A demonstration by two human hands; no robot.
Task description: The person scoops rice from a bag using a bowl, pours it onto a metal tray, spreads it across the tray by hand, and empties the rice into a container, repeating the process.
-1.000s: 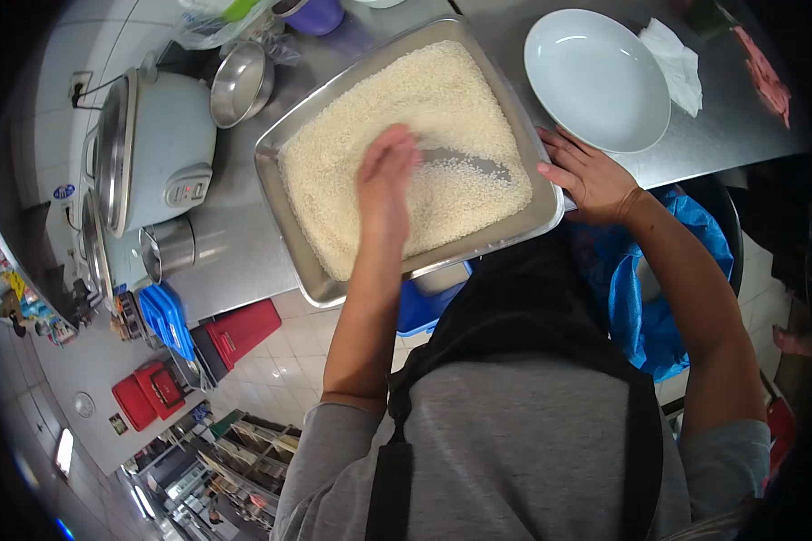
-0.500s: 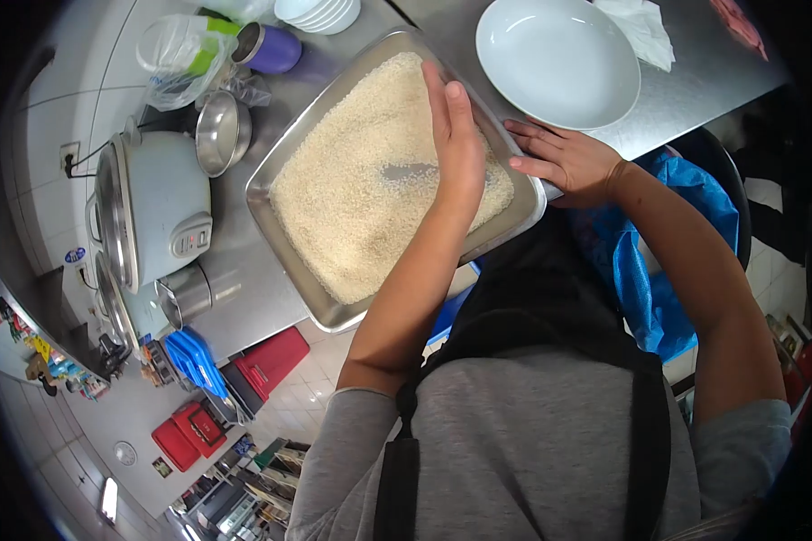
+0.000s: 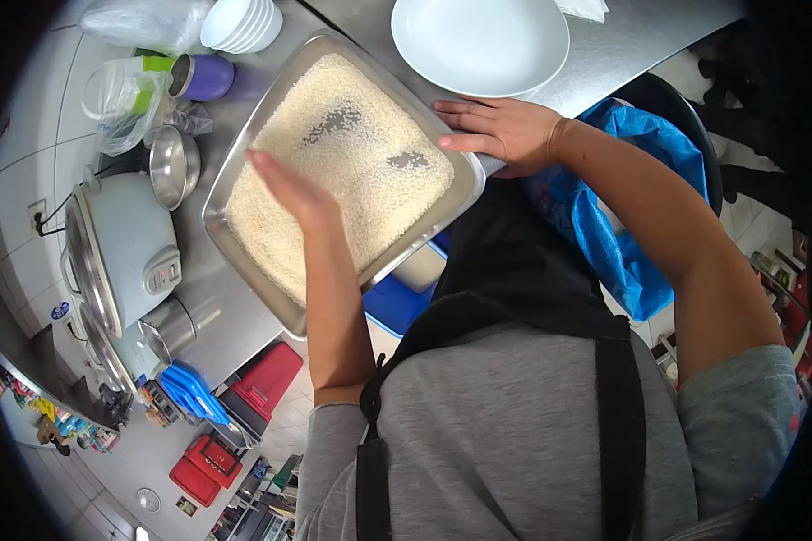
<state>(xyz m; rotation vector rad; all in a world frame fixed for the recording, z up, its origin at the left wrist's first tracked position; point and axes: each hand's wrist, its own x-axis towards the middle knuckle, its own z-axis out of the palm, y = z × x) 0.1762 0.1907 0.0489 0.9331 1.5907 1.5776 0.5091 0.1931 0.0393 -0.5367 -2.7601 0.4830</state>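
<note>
A rectangular metal tray (image 3: 472,185) lies at an angle on the steel table, filled with a spread layer of white rice (image 3: 383,203). Two patches of bare tray bottom show through the grains. Over the left half of the rice is my left hand (image 3: 299,194), edge-on, its fingers stretched out and a little blurred; whether it touches the grains I cannot tell. My right hand (image 3: 507,133) lies beside the tray's right corner, fingers extended and thumb at the rim. Just above that hand stands a large white bowl (image 3: 483,45).
Along the left wall are a rice cooker (image 3: 131,248), a small metal bowl (image 3: 174,167), a purple cup (image 3: 203,77) and stacked white bowls (image 3: 244,25). A blue bag (image 3: 645,243) hangs in a dark bin at the right. Red containers (image 3: 206,469) stand farther off.
My left hand has swept leftward across the rice, and a second bare patch shows near the tray's far side. My right hand stays at the tray's corner. The whole view has shifted.
</note>
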